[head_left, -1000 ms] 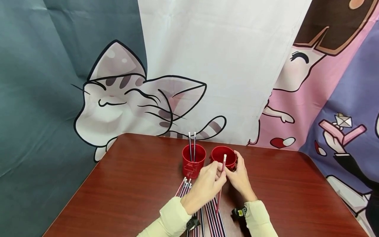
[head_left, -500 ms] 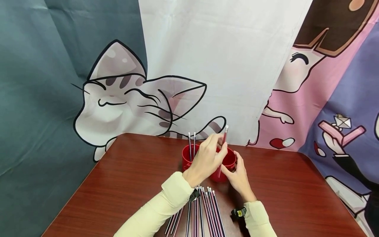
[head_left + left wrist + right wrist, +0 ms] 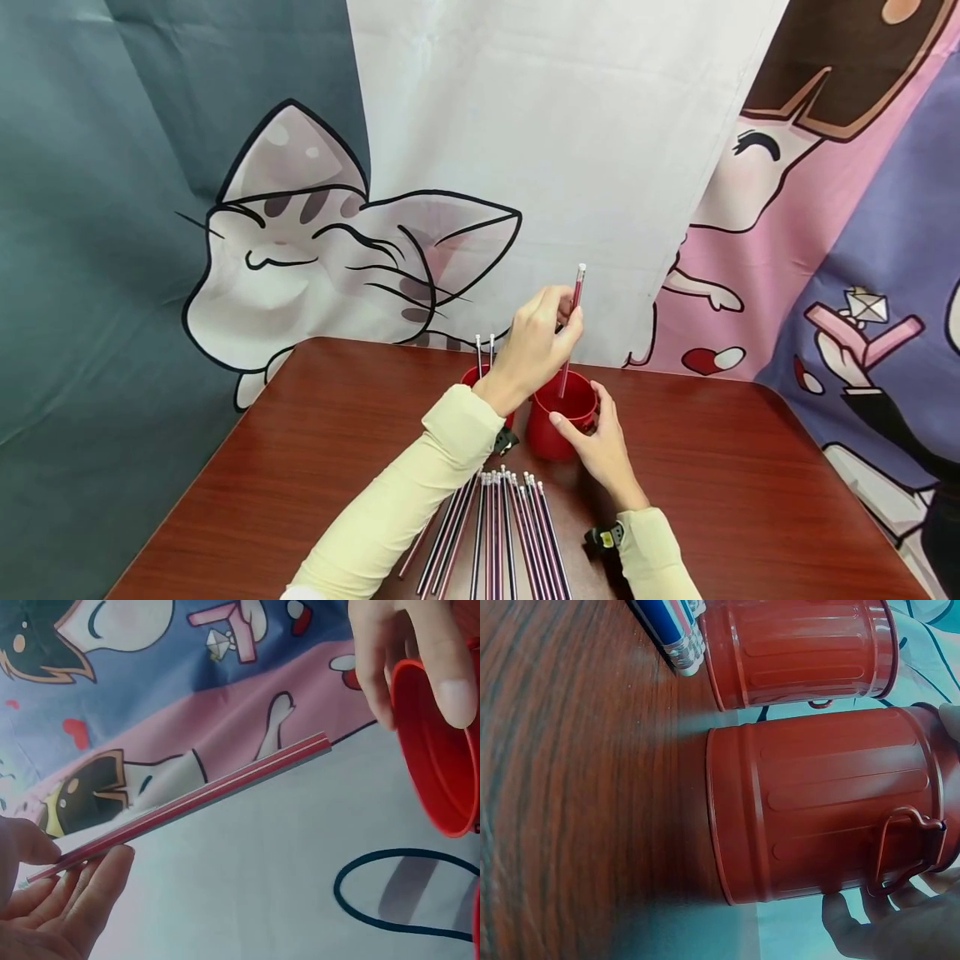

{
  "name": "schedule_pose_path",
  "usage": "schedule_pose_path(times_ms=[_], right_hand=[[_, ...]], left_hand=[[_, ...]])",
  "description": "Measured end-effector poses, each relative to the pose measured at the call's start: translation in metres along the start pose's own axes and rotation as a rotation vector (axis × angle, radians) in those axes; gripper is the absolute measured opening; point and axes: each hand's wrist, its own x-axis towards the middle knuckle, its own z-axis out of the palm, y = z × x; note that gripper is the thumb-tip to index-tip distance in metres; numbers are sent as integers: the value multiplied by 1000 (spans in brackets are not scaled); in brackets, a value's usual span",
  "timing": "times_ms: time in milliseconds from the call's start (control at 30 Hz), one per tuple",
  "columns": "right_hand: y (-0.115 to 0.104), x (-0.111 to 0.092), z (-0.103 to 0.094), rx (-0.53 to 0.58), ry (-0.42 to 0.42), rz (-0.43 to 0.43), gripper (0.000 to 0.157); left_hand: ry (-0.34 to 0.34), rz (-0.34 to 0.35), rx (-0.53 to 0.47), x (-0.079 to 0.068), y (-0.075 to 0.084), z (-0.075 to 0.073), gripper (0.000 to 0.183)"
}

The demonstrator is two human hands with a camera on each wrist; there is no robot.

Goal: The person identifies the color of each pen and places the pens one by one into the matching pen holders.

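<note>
My left hand (image 3: 536, 337) pinches a red striped pencil (image 3: 577, 293) near its eraser end. The pencil stands nearly upright, and its lower end overlaps the mouth of the right red bucket (image 3: 551, 433). In the left wrist view, the pencil's flat, unsharpened end points toward the opening of that bucket (image 3: 431, 757). My right hand (image 3: 603, 446) grips this bucket at its rim, thumb on the near side and fingers round the right side by the wire handle (image 3: 904, 855). The bucket stands upright on the table.
A second red bucket (image 3: 802, 652) stands just left of the first, partly hidden by my left arm, with two dark pencils (image 3: 492, 346) in it. Several striped pencils (image 3: 495, 533) lie fanned on the wooden table (image 3: 315, 433). A cartoon-printed cloth (image 3: 600, 167) hangs behind.
My left hand has lifted the pencil from above the loose pencils, up and forward to over the right bucket. The right hand has stayed on that bucket, its thumb shifting slightly.
</note>
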Motion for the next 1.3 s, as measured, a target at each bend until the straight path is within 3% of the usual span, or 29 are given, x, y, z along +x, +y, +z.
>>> schedule_pose_path(times_ms=[333,600,800,1133,1300], right_hand=[[1,0,1,-10,5,-6,82],[1,0,1,-26,12,-20,83],[1,0,1,-20,10,-21,83],[4,-1,2,-18,10,-47,81],[4,0,1,-4,18,-39,80]], left_hand=[[-55,-28,23,-19,-30,15,12],[-156,-3,5,-42,-44,24,11],[-184,-54,-3,-57,-49,28,10],[-197,-201,-115,-85,-58,36,13],[-195,-221,-147,-96,-60,41,13]])
